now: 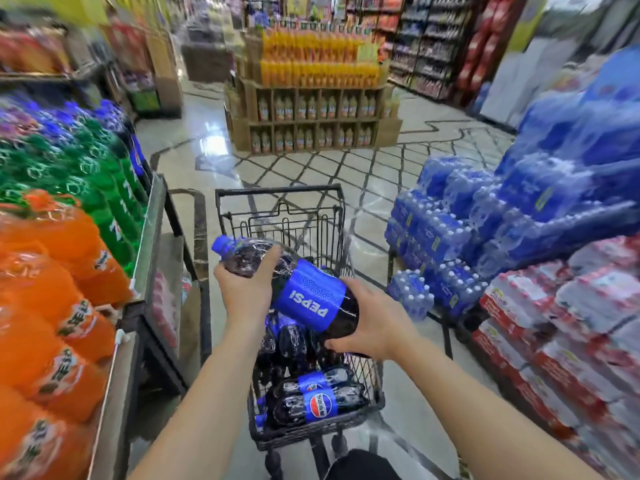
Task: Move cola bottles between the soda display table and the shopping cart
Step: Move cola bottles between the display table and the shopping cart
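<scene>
Both hands held one cola bottle tilted above the cart, cap up and to the left. The left hand curled round its shoulder near the blue cap; the right hand cupped its base, fingers wrapped beneath. Below it, more cola bottles lay on their sides in the cart. At left, the display table carried orange bottles and green bottles. At right stood water packs. Farther off rose a juice stand.
</scene>
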A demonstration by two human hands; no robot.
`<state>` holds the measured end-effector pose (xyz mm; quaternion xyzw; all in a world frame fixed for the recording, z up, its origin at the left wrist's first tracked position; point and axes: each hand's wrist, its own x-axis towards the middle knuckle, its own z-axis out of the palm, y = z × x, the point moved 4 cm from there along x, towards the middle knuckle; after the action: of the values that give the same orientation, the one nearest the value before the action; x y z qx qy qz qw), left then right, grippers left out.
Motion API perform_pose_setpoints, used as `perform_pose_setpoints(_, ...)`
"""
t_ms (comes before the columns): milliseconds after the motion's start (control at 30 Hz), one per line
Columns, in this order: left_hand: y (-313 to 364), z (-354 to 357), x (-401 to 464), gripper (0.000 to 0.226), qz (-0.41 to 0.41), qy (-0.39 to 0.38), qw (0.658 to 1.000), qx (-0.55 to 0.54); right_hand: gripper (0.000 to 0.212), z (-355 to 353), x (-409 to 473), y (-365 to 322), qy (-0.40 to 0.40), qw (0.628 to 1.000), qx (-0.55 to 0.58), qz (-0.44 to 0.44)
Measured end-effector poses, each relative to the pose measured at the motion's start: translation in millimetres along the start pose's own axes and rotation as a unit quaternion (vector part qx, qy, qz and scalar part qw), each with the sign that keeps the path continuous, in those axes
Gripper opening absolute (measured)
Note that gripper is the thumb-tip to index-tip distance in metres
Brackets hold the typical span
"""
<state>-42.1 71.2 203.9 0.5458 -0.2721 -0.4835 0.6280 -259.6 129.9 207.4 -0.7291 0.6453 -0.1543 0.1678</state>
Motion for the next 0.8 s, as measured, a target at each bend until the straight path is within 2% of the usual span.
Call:
perform_pose_setpoints(133, 21.4, -12.2, -41.3, 0.117, 0.042, 0.028, 0.999, -0.016, 0.118, -15.5, -26.1, -9.3, 0.009, 0.999, 0.000, -0.039)
perform_pose_setpoints(300, 39.8, -32.9, -109.2, 0.098, 0.090, 0.086, 0.992, 0.002, 0.125, -26.2, -63.5, -15.6, 0.000, 0.994, 0.011, -0.110)
perform_pose_setpoints(600, 38.8, -106.2, -255.0, 0.100, 0.132, 0.226, 0.965, -0.017, 0.116, -25.2, -149.7, -42.8, -0.072, 0.961, 0.003, -0.266)
perform_pose_setpoints(733, 36.4, -147.5, -313.2, 0.083, 0.131, 0.297, 0.946, -0.014, 0.114, -7.9, -188.0, -66.5, -0.091, 0.944, 0.014, -0.318)
perform_pose_setpoints(800, 37.7, -169.1, -341.0, 0.084, 0.138, 0.327, 0.935, -0.020, 0.114, 0.1, -208.9, -80.1, -0.102, 0.933, 0.019, -0.345)
